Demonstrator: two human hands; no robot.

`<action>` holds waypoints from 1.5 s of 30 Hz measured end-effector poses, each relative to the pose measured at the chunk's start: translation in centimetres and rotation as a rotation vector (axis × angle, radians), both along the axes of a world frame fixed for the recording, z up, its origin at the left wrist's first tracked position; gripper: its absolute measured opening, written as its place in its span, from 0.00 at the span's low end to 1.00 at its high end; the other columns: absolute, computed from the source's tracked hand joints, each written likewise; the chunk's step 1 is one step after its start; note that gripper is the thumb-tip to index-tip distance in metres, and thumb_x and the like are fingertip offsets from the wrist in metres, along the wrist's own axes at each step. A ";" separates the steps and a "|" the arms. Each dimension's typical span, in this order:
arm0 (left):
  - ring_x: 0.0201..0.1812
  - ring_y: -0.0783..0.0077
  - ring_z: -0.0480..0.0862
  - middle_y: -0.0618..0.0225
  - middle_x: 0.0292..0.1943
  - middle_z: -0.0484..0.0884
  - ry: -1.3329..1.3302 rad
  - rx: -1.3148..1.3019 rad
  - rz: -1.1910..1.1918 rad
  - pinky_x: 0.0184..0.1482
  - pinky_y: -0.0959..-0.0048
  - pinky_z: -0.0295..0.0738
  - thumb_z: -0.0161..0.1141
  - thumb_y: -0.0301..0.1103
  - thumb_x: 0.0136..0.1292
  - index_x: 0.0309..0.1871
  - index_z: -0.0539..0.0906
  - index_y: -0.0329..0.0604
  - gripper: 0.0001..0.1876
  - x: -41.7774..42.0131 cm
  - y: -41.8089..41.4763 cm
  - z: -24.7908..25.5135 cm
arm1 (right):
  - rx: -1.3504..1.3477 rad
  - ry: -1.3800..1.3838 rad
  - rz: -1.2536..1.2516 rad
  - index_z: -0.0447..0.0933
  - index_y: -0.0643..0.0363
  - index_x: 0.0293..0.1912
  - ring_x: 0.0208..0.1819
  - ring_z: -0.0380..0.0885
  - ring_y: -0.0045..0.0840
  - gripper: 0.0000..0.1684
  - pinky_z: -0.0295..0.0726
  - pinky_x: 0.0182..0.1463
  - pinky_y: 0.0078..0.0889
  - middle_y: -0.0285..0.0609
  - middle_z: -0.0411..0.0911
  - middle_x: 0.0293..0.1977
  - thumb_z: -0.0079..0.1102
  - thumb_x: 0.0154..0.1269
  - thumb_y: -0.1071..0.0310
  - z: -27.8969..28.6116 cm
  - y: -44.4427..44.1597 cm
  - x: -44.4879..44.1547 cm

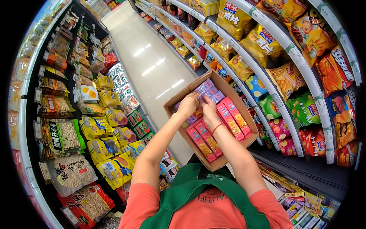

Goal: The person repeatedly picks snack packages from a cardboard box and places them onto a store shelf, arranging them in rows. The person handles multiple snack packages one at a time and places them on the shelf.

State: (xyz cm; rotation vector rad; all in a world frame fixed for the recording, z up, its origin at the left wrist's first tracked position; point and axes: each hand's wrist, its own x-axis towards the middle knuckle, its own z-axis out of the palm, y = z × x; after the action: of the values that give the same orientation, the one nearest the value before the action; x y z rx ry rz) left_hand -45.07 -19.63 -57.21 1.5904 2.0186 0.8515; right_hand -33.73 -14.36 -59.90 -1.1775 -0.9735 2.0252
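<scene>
An open cardboard carton [254, 136] is held up in front of my body, its flaps folded out. Pink snack boxes [227, 120] stand in rows in its near and right parts. Purple snack boxes [205, 86] fill the far part, some lying at a slant. My left hand [187, 105] reaches in from the left, fingers curled on the purple boxes. Close beside it, my right hand [209, 110] has its fingertips on them too, with a red cord on the wrist. The hands hide part of the boxes they grip.
Shelves with hanging bags of nuts and dried snacks [67, 136] run along the left. On the right, curved shelves hold chip bags [261, 43] behind price-tag rails [264, 21]. A tiled aisle floor [137, 37] stretches ahead. Small packets [297, 206] sit low at the right.
</scene>
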 end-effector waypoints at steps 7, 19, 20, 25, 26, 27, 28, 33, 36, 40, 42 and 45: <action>0.61 0.56 0.78 0.48 0.61 0.77 -0.191 0.005 0.047 0.63 0.67 0.71 0.47 0.16 0.61 0.62 0.75 0.31 0.24 2.1 1.0 1.2 | 0.005 0.054 -0.043 0.59 0.73 0.68 0.60 0.73 0.30 0.31 0.74 0.60 0.28 0.53 0.66 0.65 0.52 0.68 0.77 4.8 -0.1 2.5; 0.57 0.66 0.82 0.53 0.56 0.82 -0.624 0.173 0.002 0.57 0.70 0.77 0.50 0.20 0.65 0.62 0.75 0.34 0.21 9.4 4.3 7.9 | 0.333 0.064 -0.126 0.63 0.69 0.67 0.60 0.72 0.29 0.27 0.78 0.60 0.30 0.50 0.69 0.63 0.54 0.71 0.73 10.8 1.7 9.9; 0.56 0.67 0.82 0.54 0.56 0.82 -0.650 0.129 -0.028 0.57 0.71 0.76 0.50 0.20 0.65 0.63 0.74 0.33 0.21 10.1 4.5 9.3 | 0.365 0.061 -0.133 0.63 0.69 0.67 0.60 0.73 0.28 0.27 0.77 0.60 0.29 0.50 0.69 0.63 0.54 0.71 0.73 11.9 1.9 10.8; 0.61 0.70 0.78 0.56 0.60 0.78 -0.677 0.160 -0.142 0.61 0.74 0.71 0.46 0.17 0.67 0.66 0.70 0.30 0.23 14.5 6.0 14.0 | 0.420 0.129 -0.208 0.64 0.70 0.66 0.57 0.74 0.23 0.27 0.76 0.60 0.25 0.47 0.71 0.61 0.54 0.71 0.71 17.2 2.4 15.0; 0.61 0.71 0.77 0.57 0.60 0.78 -0.672 0.178 -0.165 0.61 0.74 0.71 0.47 0.17 0.67 0.66 0.70 0.30 0.23 15.3 6.4 14.7 | 0.457 0.086 -0.214 0.64 0.69 0.66 0.56 0.75 0.23 0.26 0.76 0.59 0.25 0.47 0.71 0.61 0.54 0.71 0.71 18.0 2.7 15.8; 0.61 0.71 0.77 0.57 0.60 0.78 -0.668 0.194 -0.193 0.61 0.74 0.71 0.47 0.17 0.67 0.66 0.70 0.30 0.23 16.3 6.7 15.5 | 0.493 0.040 -0.225 0.65 0.69 0.66 0.55 0.75 0.22 0.26 0.76 0.59 0.25 0.46 0.72 0.60 0.54 0.71 0.71 18.6 3.0 17.0; 0.60 0.72 0.77 0.57 0.60 0.78 -0.688 0.211 -0.223 0.61 0.75 0.71 0.48 0.18 0.68 0.66 0.70 0.30 0.22 17.3 7.0 16.3 | 0.528 -0.007 -0.236 0.65 0.69 0.65 0.55 0.75 0.22 0.26 0.76 0.58 0.24 0.46 0.72 0.60 0.54 0.72 0.71 19.3 3.3 18.0; 0.60 0.72 0.78 0.58 0.59 0.78 -0.688 0.274 -0.336 0.61 0.75 0.71 0.48 0.19 0.68 0.66 0.71 0.31 0.22 21.9 7.9 21.6 | 0.695 -0.004 -0.352 0.69 0.67 0.63 0.52 0.78 0.21 0.25 0.77 0.54 0.24 0.43 0.76 0.55 0.58 0.69 0.72 23.8 3.7 22.7; 0.59 0.73 0.78 0.59 0.60 0.78 -0.682 0.312 -0.414 0.60 0.75 0.72 0.49 0.19 0.68 0.66 0.70 0.32 0.22 24.8 8.0 25.4 | 0.773 -0.084 -0.390 0.71 0.65 0.62 0.53 0.77 0.21 0.24 0.78 0.53 0.24 0.43 0.76 0.55 0.59 0.67 0.73 26.5 4.0 25.8; 0.61 0.73 0.76 0.59 0.61 0.77 -0.746 0.333 -0.520 0.60 0.75 0.72 0.48 0.19 0.69 0.67 0.71 0.34 0.23 27.6 8.6 28.9 | 0.925 -0.140 -0.419 0.67 0.67 0.65 0.53 0.75 0.20 0.25 0.75 0.56 0.22 0.44 0.77 0.52 0.56 0.70 0.73 31.0 3.4 28.9; 0.61 0.72 0.76 0.59 0.61 0.77 -0.715 0.384 -0.554 0.60 0.75 0.72 0.48 0.19 0.68 0.67 0.70 0.34 0.23 28.9 8.6 31.0 | 0.988 -0.087 -0.471 0.72 0.65 0.61 0.53 0.77 0.21 0.23 0.80 0.52 0.22 0.41 0.74 0.53 0.60 0.67 0.74 32.4 3.7 30.2; 0.62 0.71 0.76 0.58 0.61 0.76 -0.741 0.445 -0.644 0.61 0.75 0.71 0.48 0.19 0.68 0.67 0.69 0.33 0.24 30.9 9.1 34.3 | 1.093 -0.106 -0.527 0.73 0.65 0.61 0.54 0.76 0.22 0.23 0.80 0.52 0.22 0.42 0.72 0.54 0.60 0.66 0.75 35.9 3.2 32.1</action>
State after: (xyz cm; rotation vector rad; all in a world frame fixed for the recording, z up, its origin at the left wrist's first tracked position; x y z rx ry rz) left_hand -14.18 -10.51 -22.91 1.6404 0.7739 1.3927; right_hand -1.63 -11.12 -24.03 -0.7730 -1.3601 0.7775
